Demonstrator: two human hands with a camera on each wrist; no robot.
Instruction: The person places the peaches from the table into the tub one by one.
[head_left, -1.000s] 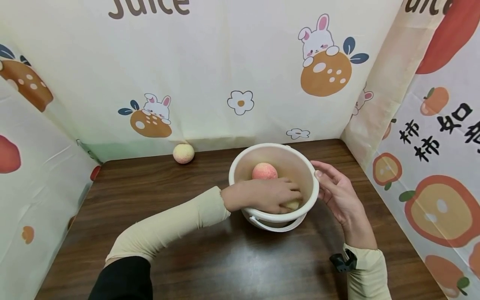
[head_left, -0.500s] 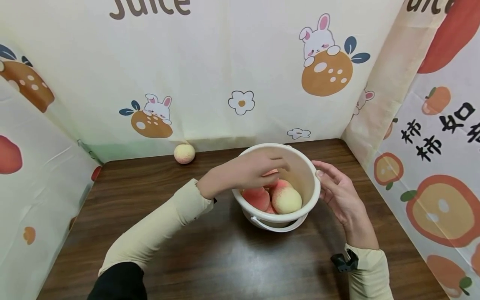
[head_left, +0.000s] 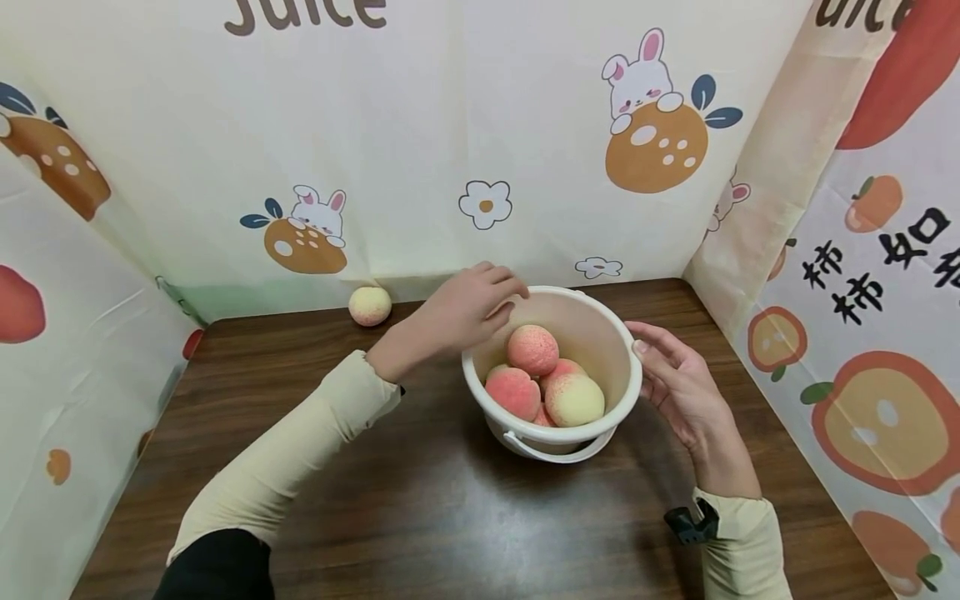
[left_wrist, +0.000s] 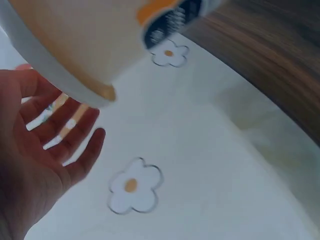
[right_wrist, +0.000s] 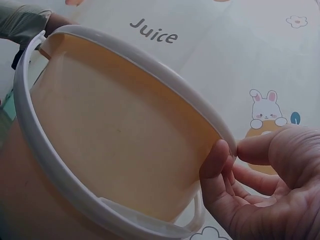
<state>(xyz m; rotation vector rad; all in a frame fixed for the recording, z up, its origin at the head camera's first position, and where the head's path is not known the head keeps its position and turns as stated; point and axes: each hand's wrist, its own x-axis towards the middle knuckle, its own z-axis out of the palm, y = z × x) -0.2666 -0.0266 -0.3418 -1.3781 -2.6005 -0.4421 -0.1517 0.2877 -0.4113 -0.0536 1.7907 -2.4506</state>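
Note:
A white bucket [head_left: 588,333] stands on the table, its handle lowered at the front. Inside lie several peaches, among them a pink one [head_left: 533,350] at the back and a pale yellow one [head_left: 574,401] at the front. My right hand [head_left: 678,396] pinches the bucket's right rim between thumb and fingers, as the right wrist view also shows. At the left back rim hovers my left hand [head_left: 471,308], fingers loosely bent around nothing; in the left wrist view the hand [left_wrist: 50,130] is beside the rim, and contact is unclear. A lone peach [head_left: 370,307] sits left of it.
The dark wooden table [head_left: 420,508] ends at a printed cloth backdrop [head_left: 420,150] at the back. More printed cloth [head_left: 795,400] rises on the right, and another sheet [head_left: 75,433] on the left. The lone peach lies against the back cloth.
My left hand has risen out of the bucket and moved left and back to its rim, uncovering the peaches inside. My right hand keeps its hold on the rim.

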